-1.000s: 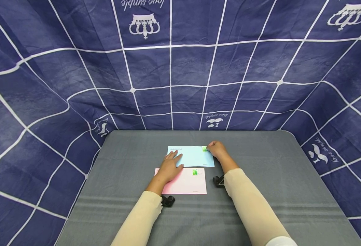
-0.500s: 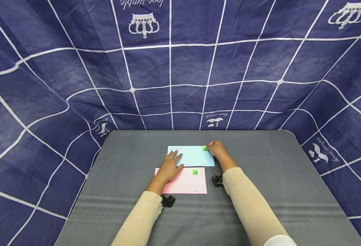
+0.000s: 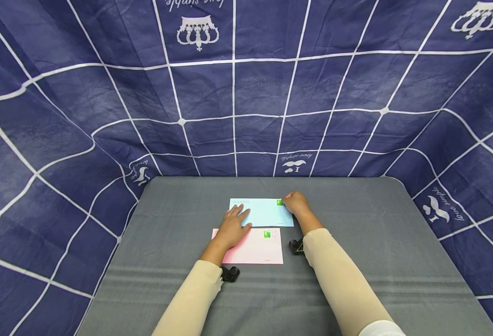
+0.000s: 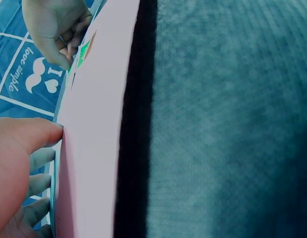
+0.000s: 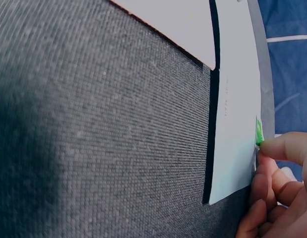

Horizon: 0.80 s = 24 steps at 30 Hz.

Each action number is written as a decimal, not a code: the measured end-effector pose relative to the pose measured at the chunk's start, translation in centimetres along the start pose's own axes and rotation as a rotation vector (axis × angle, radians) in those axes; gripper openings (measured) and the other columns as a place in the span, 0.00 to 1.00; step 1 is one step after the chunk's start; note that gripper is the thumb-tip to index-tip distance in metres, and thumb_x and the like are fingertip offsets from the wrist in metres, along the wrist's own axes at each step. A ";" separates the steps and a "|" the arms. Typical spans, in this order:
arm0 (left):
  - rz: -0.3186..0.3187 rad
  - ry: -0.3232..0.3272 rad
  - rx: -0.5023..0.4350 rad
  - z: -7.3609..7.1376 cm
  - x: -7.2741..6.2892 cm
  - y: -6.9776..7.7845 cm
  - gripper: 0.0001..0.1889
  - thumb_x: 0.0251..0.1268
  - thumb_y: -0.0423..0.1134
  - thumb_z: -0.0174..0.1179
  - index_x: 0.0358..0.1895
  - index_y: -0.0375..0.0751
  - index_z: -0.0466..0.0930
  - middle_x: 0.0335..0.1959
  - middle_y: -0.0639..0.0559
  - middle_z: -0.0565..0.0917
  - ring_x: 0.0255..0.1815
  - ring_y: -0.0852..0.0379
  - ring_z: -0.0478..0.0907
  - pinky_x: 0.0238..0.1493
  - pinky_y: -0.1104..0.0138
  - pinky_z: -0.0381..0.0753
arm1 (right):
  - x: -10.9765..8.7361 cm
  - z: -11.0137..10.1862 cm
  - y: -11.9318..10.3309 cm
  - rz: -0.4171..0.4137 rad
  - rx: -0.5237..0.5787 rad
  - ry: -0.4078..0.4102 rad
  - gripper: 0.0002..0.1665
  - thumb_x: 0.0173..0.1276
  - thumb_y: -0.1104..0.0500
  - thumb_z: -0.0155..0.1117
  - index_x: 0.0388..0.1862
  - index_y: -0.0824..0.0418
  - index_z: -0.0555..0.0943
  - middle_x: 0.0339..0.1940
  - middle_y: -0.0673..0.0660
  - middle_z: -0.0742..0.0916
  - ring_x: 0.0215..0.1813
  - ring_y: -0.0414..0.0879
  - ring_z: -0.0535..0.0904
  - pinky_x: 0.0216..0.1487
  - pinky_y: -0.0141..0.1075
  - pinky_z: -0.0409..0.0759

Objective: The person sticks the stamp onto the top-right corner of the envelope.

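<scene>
A light blue envelope (image 3: 268,215) lies flat on the grey table, with a pink envelope (image 3: 254,251) just in front of it. My left hand (image 3: 231,230) rests with spread fingers on the left part of the blue one; its wrist passes over the pink one. At the blue envelope's upper right corner is a green stamp (image 5: 259,131), its edge pinched by my right hand (image 3: 295,204). In the right wrist view the thumb tip covers that edge, and the other fingers curl below. The pink envelope bears a green stamp (image 3: 267,234) of its own.
Grey cloth covers the table (image 3: 179,214). A blue curtain (image 3: 254,88) with white lines and prints rises behind it and along both sides. Black wrist cameras hang under both forearms, close above the tabletop.
Almost nothing differs. Both hands and both envelopes keep their places; the head view shifts very slightly.
</scene>
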State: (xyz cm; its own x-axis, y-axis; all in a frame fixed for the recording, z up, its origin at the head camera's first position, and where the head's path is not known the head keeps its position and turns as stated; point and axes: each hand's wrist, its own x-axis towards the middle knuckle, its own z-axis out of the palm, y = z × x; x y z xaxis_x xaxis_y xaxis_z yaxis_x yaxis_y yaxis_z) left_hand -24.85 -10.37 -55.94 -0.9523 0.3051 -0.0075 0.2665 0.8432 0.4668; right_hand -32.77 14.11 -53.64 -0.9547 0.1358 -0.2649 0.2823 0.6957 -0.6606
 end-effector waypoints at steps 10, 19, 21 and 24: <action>0.001 0.000 -0.003 -0.1 0.1 0.1 0.29 0.76 0.49 0.54 0.75 0.44 0.68 0.80 0.42 0.63 0.83 0.41 0.52 0.82 0.44 0.50 | 0.0 0.1 0.1 -0.019 -0.025 0.032 0.14 0.69 0.52 0.61 0.38 0.64 0.82 0.40 0.62 0.86 0.40 0.53 0.79 0.38 0.38 0.74; -0.005 0.003 -0.009 0.0 0.2 0.0 0.29 0.76 0.50 0.54 0.75 0.43 0.68 0.80 0.42 0.63 0.83 0.41 0.52 0.82 0.44 0.49 | 0.1 0.4 0.1 -0.019 -0.051 0.048 0.14 0.69 0.52 0.60 0.39 0.63 0.82 0.42 0.62 0.87 0.42 0.54 0.80 0.44 0.42 0.75; -0.007 0.002 -0.007 0.0 0.2 0.1 0.29 0.76 0.50 0.54 0.75 0.44 0.68 0.80 0.42 0.63 0.83 0.41 0.53 0.82 0.44 0.50 | 0.1 0.5 0.1 -0.015 -0.052 0.049 0.14 0.69 0.52 0.60 0.39 0.63 0.82 0.42 0.62 0.87 0.42 0.54 0.80 0.43 0.42 0.75; -0.008 -0.002 -0.004 0.0 0.1 0.0 0.29 0.76 0.50 0.54 0.75 0.44 0.68 0.80 0.42 0.63 0.83 0.41 0.52 0.82 0.45 0.50 | 0.1 0.5 0.1 -0.009 -0.057 0.050 0.14 0.69 0.51 0.60 0.38 0.62 0.82 0.40 0.61 0.87 0.41 0.54 0.80 0.41 0.41 0.74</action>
State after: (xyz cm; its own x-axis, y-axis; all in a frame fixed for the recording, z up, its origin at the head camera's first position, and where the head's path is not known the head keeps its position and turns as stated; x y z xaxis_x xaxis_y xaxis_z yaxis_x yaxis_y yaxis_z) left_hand -24.95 -10.29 -55.95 -0.9541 0.2992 -0.0133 0.2581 0.8439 0.4703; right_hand -32.75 13.80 -54.07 -0.9611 0.1631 -0.2228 0.2689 0.7356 -0.6218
